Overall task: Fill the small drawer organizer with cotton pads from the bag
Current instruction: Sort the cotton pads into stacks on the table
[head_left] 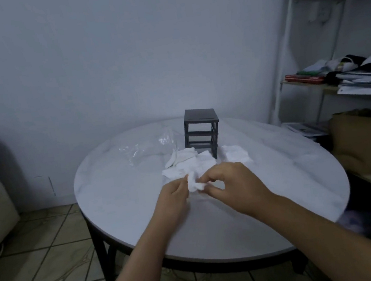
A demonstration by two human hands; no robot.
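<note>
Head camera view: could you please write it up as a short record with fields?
table: round white marble-look table
organizer: small dark grey plastic drawer organizer, upright towards the far side
bag: clear plastic bag, lying left of the organizer
loose pads: white cotton pads scattered in front of the organizer
held pad: crumpled white cotton pad, above the table
left grip: pinches the held pad
right grip: pinches it too
</note>
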